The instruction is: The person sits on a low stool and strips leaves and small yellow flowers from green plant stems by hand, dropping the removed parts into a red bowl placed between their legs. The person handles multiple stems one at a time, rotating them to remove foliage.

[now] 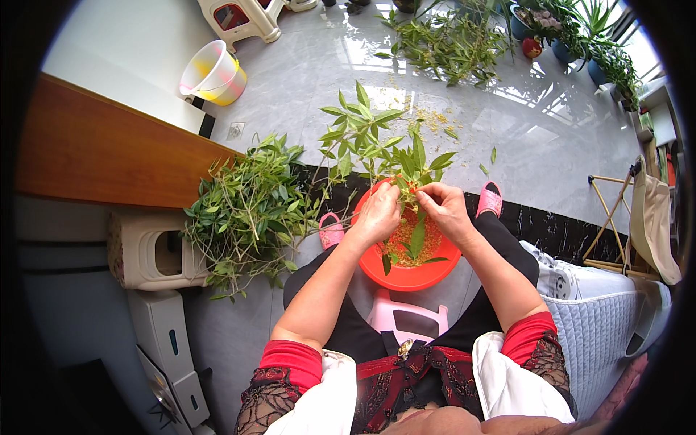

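My left hand grips a leafy branch above a red-orange plastic basin. The thumb and fingertips of my right hand pinch at small orange blossoms beside the stem; exactly what lies between them is partly hidden. Long green leaves spread beyond both hands, and some hang down over the basin. Inside the basin lies a layer of small yellow-orange blossoms. It stands on the floor between my feet, which wear pink slippers.
A heap of cut branches lies left of the basin, by a beige stool. More branches and scattered blossoms lie ahead. There is a bucket at the far left, a folding frame at right and a pink stool below me.
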`<state>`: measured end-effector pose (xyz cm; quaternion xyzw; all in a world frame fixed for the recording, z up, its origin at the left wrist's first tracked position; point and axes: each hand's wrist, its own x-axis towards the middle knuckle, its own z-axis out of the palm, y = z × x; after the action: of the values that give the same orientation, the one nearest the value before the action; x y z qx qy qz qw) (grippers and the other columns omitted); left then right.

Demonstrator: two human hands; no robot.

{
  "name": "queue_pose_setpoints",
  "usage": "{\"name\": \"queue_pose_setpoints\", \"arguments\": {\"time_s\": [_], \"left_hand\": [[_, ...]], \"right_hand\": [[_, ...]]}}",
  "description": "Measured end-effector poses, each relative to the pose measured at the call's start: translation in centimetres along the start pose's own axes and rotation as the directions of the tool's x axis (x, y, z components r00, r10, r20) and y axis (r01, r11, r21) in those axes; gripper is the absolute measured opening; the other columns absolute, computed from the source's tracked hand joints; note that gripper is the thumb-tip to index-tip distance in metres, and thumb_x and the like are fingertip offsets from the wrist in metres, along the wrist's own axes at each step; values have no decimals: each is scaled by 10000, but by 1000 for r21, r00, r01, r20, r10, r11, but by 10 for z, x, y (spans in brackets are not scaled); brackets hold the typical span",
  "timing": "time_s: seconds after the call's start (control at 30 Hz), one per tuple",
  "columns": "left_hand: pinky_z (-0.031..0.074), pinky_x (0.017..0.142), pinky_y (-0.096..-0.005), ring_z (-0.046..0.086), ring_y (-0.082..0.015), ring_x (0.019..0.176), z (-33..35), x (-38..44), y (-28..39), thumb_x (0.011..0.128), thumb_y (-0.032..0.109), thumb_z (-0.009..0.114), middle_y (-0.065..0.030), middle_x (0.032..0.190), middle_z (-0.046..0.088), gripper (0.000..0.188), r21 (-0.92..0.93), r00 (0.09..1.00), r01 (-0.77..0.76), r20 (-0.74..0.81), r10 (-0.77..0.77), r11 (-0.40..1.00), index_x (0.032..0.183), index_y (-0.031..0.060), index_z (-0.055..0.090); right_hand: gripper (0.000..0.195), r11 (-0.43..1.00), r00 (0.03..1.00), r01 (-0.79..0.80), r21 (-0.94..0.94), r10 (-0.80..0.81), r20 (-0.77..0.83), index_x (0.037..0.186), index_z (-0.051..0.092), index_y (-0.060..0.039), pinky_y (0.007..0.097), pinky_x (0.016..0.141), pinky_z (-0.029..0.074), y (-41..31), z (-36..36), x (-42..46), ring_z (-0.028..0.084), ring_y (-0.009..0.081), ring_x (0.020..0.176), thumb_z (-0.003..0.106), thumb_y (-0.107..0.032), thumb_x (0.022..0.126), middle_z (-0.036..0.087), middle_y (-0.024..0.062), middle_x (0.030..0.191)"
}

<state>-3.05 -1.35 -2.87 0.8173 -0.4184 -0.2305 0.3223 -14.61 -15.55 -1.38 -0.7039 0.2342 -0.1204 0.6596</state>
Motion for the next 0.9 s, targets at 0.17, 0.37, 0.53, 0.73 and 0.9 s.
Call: {"name": "queue_pose_setpoints", "arguments": {"time_s": [0.17, 0.37, 0.53, 0.73, 0.9], "left_hand": [[464, 851, -486, 561, -435, 1004, -3, 1, 11, 852, 26, 522, -237, 1049, 562, 221, 37, 997, 43, 66, -45, 998, 1069, -8, 552], [474, 834, -495, 566, -430, 979, 1, -3, 7, 838, 26, 526, -229, 1033, 557, 219, 68, 999, 9, 32, -11, 998, 1054, -2, 554], [485, 812, -491, 572, -421, 963, -2, -3, 19, 828, 16, 529, -218, 1015, 548, 225, 123, 999, 8, 38, -12, 992, 1050, 0, 557], [501, 758, -510, 602, -436, 871, 5, -5, 11, 806, 5, 543, -230, 1000, 535, 250, 141, 998, -62, 33, 58, 988, 1056, 9, 544], [499, 765, -514, 600, -440, 880, 5, -4, 10, 808, -1, 529, -228, 1017, 539, 289, 138, 998, -56, 46, 50, 989, 1095, 28, 551]], "right_hand": [[214, 994, 991, -101, 36, 98, 95, 918, 688, 25, 253, 592, 452, 7, 1, 0, 548, 67, 658, 672, -188, 911, 663, 36, 732], [187, 999, 999, 17, -46, -18, -38, 899, 670, 10, 257, 594, 468, 4, 9, -1, 570, 71, 661, 730, -162, 857, 660, 38, 732], [243, 983, 989, 129, -128, -137, -53, 990, 645, 4, 263, 569, 479, 5, 11, -2, 582, 96, 603, 751, -127, 815, 655, 67, 725], [132, 973, 996, 84, -213, -90, -22, 910, 653, 3, 282, 549, 472, 0, 12, -3, 579, 112, 571, 710, -86, 830, 654, 88, 704], [63, 951, 986, 165, -262, -167, 14, 859, 620, 4, 277, 550, 475, 6, 9, -2, 589, 101, 600, 651, -49, 871, 639, 69, 709]]}}
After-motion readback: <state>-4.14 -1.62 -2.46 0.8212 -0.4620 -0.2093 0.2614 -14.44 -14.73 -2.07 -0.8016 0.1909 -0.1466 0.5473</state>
